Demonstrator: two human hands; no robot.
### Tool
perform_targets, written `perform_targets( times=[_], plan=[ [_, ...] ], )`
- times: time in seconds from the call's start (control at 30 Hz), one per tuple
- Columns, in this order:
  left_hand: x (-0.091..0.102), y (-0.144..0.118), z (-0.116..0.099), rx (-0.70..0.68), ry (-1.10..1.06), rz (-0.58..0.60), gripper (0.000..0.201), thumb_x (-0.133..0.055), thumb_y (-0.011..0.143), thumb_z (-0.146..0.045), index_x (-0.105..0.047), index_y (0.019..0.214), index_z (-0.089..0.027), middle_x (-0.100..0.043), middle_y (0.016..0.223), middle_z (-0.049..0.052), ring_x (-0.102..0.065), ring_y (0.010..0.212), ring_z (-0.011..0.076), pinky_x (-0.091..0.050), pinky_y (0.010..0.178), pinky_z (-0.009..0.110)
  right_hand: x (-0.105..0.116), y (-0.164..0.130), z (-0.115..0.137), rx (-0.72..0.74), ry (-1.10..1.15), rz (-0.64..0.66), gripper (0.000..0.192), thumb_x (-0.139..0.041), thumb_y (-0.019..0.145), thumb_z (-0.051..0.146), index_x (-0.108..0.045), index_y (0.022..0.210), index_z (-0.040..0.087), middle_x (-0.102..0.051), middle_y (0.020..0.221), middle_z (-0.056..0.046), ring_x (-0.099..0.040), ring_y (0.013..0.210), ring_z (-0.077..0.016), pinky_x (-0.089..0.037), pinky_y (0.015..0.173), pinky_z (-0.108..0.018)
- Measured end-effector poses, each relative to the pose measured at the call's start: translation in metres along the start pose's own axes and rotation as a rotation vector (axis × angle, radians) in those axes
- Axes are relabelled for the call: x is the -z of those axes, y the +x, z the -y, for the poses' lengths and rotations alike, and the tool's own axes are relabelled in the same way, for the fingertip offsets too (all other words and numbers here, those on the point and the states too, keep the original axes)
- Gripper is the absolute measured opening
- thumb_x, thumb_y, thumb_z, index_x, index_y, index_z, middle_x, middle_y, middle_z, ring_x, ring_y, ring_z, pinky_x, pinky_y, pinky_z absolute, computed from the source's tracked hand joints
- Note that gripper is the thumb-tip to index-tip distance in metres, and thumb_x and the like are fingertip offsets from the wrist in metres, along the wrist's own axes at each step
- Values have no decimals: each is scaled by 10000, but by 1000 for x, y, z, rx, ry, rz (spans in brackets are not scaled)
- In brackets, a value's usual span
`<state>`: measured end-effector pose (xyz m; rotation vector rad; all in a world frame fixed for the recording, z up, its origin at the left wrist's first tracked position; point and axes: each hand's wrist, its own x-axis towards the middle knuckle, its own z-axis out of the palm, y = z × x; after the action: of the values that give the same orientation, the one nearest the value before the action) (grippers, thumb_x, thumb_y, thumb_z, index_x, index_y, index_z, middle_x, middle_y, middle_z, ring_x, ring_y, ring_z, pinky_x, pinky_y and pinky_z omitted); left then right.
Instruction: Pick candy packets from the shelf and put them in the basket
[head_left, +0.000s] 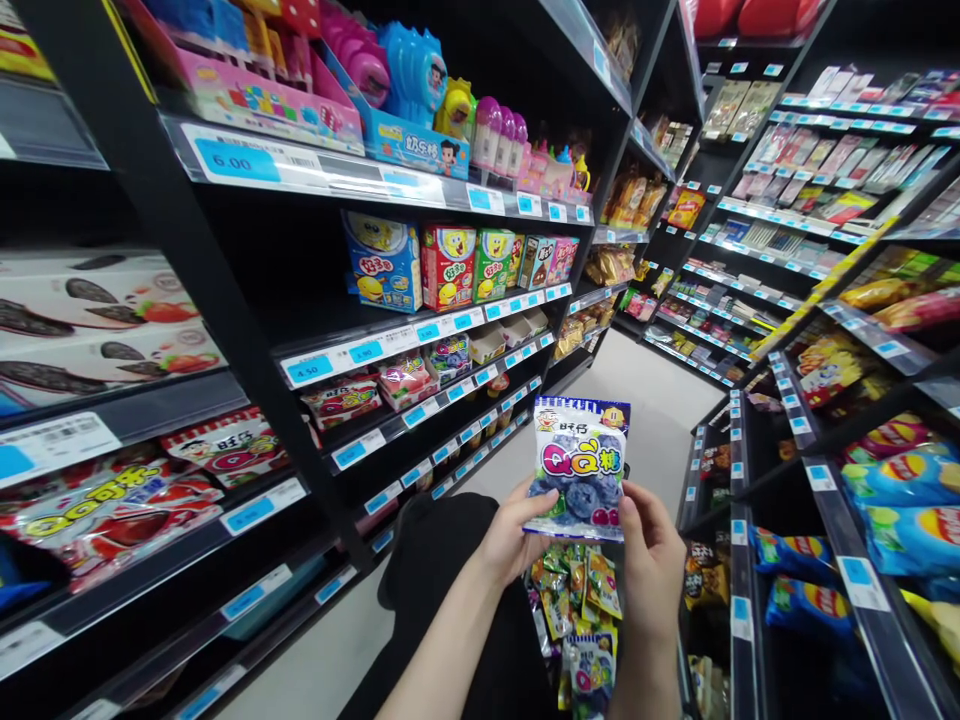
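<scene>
A bag of blueberry gummy candy (579,470) is held upright in front of me, its printed face toward me. My left hand (517,528) grips its lower left edge, the thumb lying on the front. On the right edge, my right hand (651,530) pinches the bag between thumb and fingers. Below it lies a heap of small candy packets (574,590), partly covered by my hands and forearms. Another blueberry gummy bag (592,665) rests at the near end of that heap.
Along the left runs a black shelf rack with boxed snacks (448,265), toy candies (416,75) and gummy packs in display boxes (405,380). Chip bags (911,500) fill shelves close on the right. Pale floor (637,385) stretches between them toward stocked shelves at the back.
</scene>
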<state>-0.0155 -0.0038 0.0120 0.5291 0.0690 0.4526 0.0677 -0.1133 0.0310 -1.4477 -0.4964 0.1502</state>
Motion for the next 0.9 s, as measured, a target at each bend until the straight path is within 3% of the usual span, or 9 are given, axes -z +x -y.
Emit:
perform_targets(
  times=[0.13, 0.37, 0.6, 0.7, 0.77, 0.83, 0.9],
  plan=[
    [-1, -1, -1, 34, 25, 38, 364, -705, 676, -128, -619, 1030, -131, -724, 1017, 126, -660, 1005, 331, -498, 903, 506, -1, -1, -2, -26, 0, 8, 342, -698, 740, 440, -669, 932, 158, -718, 887, -78, -668, 814, -240, -537, 714, -336],
    [-5, -2, -2, 77, 50, 120, 628, -653, 503, 65, -596, 1082, -173, -694, 1123, 90, -602, 1115, 334, -451, 972, 502, 4, 2, -10, -16, -21, -25, 314, -692, 745, 443, -681, 881, 160, -711, 847, -61, -650, 794, -226, -516, 722, -333],
    [0, 1, 6, 50, 164, 97, 809, -640, 565, 28, -472, 1311, -238, -591, 1297, 73, -515, 1222, 314, -351, 1064, 488, 1, 2, -12, 135, -210, -135, 338, -657, 778, 439, -663, 966, 157, -680, 933, -94, -637, 866, -241, -499, 800, -385],
    [0, 1, 9, 23, 377, 103, 883, -587, 624, -7, -339, 1423, -288, -423, 1462, 40, -372, 1335, 312, -248, 1121, 489, -6, -2, -6, 193, -196, 50, 364, -622, 813, 432, -645, 1076, 181, -643, 1100, -108, -608, 1004, -256, -479, 878, -410],
    [-2, 0, 9, -9, 593, 154, 947, -573, 639, -18, -239, 1465, -340, -188, 1571, -18, -188, 1419, 293, -147, 1158, 460, -12, -4, -3, 165, -167, 144, 453, -637, 800, 438, -595, 1174, 186, -607, 1193, -117, -577, 1078, -267, -467, 910, -417],
    [-5, -1, 6, -44, 800, 218, 961, -578, 647, -32, -213, 1467, -373, 4, 1588, -76, -2, 1449, 267, -48, 1170, 432, -16, -6, -3, 111, -138, 135, 510, -665, 776, 441, -571, 1199, 171, -623, 1171, -122, -585, 1065, -273, -470, 900, -410],
    [-9, -2, 4, -88, 945, 252, 864, -592, 660, -65, -337, 1427, -369, 11, 1584, -87, 50, 1446, 273, 4, 1162, 442, -17, -5, -5, 56, -73, 43, 472, -676, 770, 436, -597, 1139, 153, -671, 1070, -112, -623, 980, -264, -484, 856, -388]
  ],
)
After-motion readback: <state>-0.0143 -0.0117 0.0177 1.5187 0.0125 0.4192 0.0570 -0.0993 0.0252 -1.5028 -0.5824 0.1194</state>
